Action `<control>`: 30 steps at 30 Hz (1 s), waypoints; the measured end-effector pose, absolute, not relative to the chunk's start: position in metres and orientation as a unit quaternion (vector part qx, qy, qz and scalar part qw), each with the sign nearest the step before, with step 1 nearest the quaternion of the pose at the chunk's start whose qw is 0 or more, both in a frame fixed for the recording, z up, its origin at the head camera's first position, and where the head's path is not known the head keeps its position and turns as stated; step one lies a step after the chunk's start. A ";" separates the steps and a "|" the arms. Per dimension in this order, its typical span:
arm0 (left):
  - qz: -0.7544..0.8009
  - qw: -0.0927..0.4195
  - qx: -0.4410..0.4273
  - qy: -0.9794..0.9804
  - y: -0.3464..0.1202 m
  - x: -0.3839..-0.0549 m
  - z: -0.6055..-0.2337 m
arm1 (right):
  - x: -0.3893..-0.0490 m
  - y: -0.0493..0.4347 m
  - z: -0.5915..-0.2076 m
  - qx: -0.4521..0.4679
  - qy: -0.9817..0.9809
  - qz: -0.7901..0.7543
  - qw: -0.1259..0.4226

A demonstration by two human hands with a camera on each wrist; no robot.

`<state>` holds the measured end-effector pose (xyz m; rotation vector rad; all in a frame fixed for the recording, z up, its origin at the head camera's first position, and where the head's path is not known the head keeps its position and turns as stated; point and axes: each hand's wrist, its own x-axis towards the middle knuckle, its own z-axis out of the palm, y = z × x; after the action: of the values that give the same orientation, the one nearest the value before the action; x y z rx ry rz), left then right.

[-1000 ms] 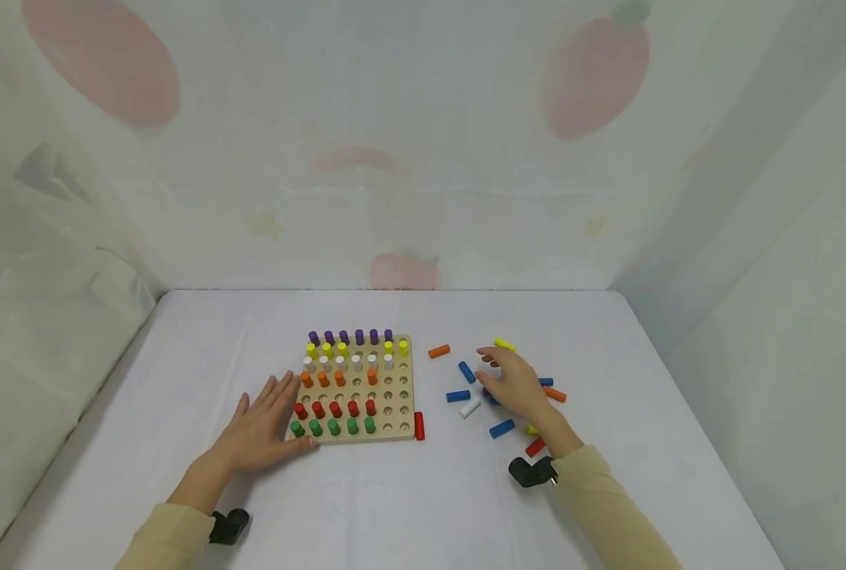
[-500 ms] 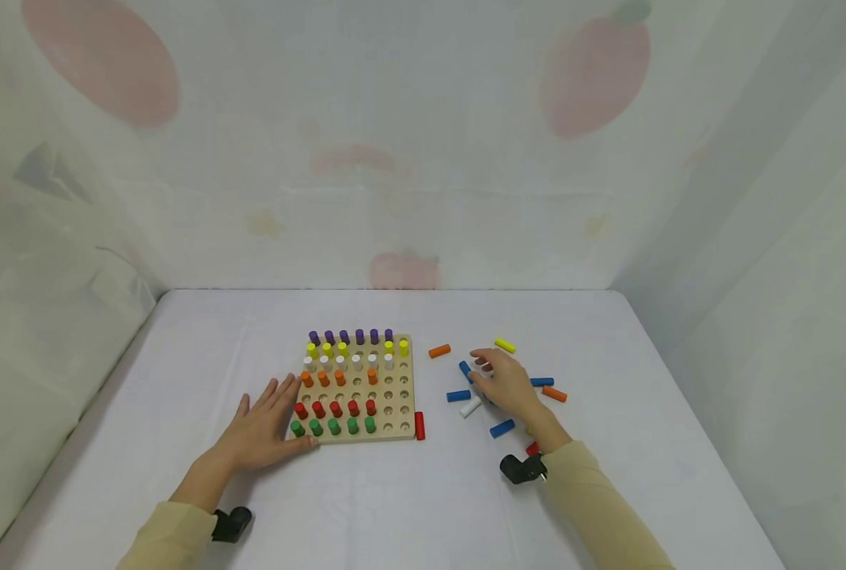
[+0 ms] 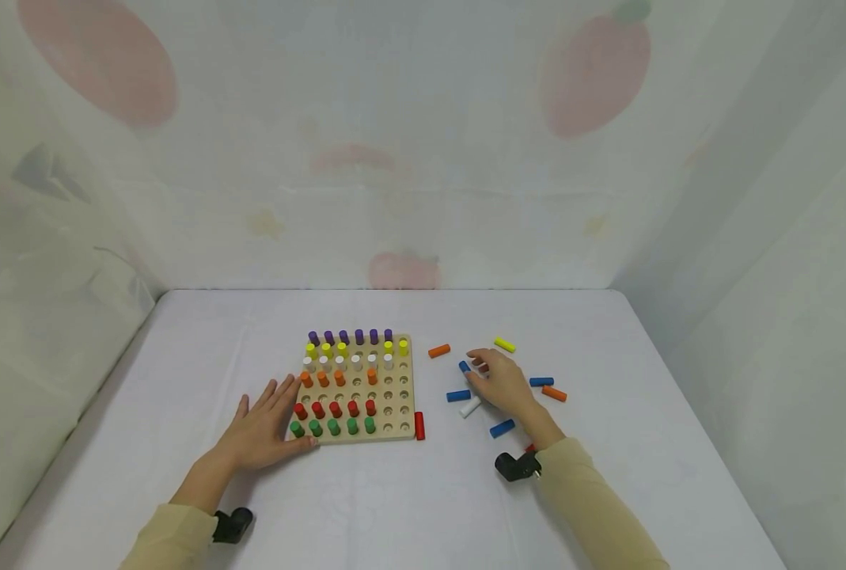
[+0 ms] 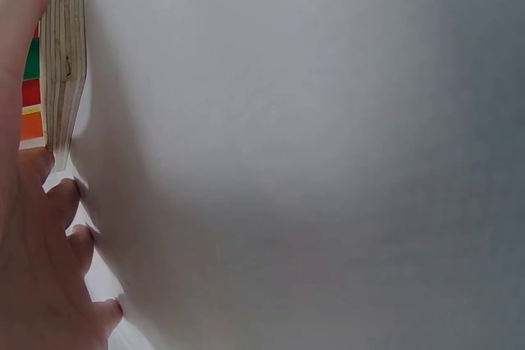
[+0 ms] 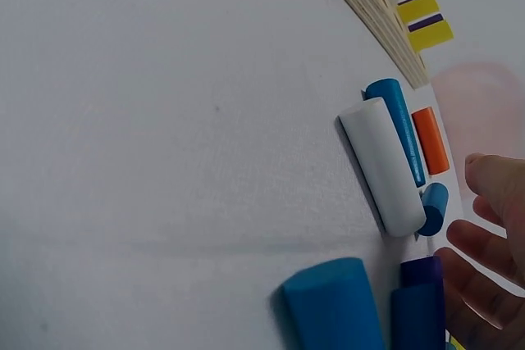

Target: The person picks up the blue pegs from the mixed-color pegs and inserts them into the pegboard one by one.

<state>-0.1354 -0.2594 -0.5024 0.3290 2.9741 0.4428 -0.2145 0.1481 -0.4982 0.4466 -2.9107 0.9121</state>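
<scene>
A wooden pegboard (image 3: 396,403) stands left of centre in the head view, with rows of coloured pegs upright in its holes. My left hand (image 3: 255,435) lies at its left edge, fingers extended, thumb at the near corner. In the left wrist view that thumb (image 4: 18,30) is over the board's side. My right hand (image 3: 504,385) is above the loose pegs, thumb and fingers apart with nothing between them. Nearest its fingertips is a blue peg (image 3: 464,366). A white peg (image 5: 383,165) and a purple peg (image 5: 422,268) lie nearby, the purple one partly hidden.
Around the right hand lie more loose pegs: a blue one (image 3: 502,428), an orange one (image 3: 554,393) and a yellow one (image 3: 504,345). Against the board's right side is a red peg (image 3: 419,426). Another orange peg (image 3: 439,351) lies farther back. A white cloth covers the table (image 3: 366,507).
My right hand has moved a little left over the loose pegs, its fingertips now by the blue peg. The left hand has stayed at the board's edge.
</scene>
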 end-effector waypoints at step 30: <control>0.156 0.063 0.104 0.980 -0.259 -0.135 -0.501 | -0.220 0.141 -0.504 0.127 -0.950 0.285 0.014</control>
<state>-0.1351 -0.2588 -0.5014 0.3156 2.9611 0.4710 -0.2203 0.1410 -0.5039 0.3964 -2.9588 0.8869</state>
